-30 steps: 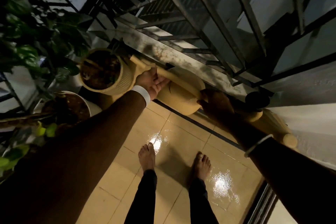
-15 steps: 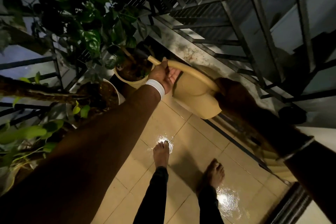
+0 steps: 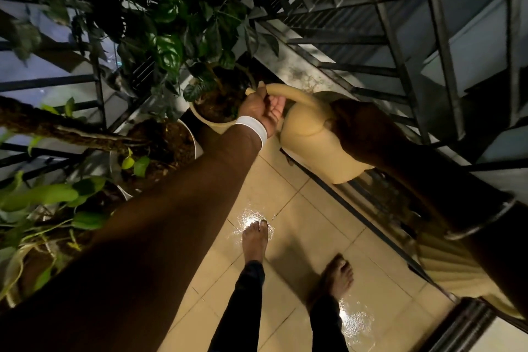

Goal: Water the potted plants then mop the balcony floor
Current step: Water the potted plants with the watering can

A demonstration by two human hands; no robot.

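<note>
Since one second ago the watering can (image 3: 308, 137) has come closer to the leafy plant (image 3: 168, 46), and the end of its spout is now over the soil of the cream pot (image 3: 208, 124). The feet were side by side then; now the right foot (image 3: 338, 274) stands further back than the left foot (image 3: 254, 240).

The balcony floor (image 3: 314, 203) is of pale tiles. It shines wet just in front of the left foot and beside the right foot. A dark metal railing (image 3: 400, 46) runs along the far edge and also behind the plants.

The leafy plant rises from the cream pot, with its leaves above the spout. Just beside this pot stands a white pot (image 3: 192, 137) with brown soil. A ribbed cream pot (image 3: 445, 266) stands at the lower right, partly hidden by the right arm.

The watering can is held in the air between the two hands, tilted with its spout toward the cream pot. The left hand (image 3: 258, 110) has a white band on the wrist. It takes the spout from below, with the fingers curled round it. The right hand (image 3: 347, 120) lies on the back of the can, in deep shadow. I cannot tell how its fingers close.
</note>
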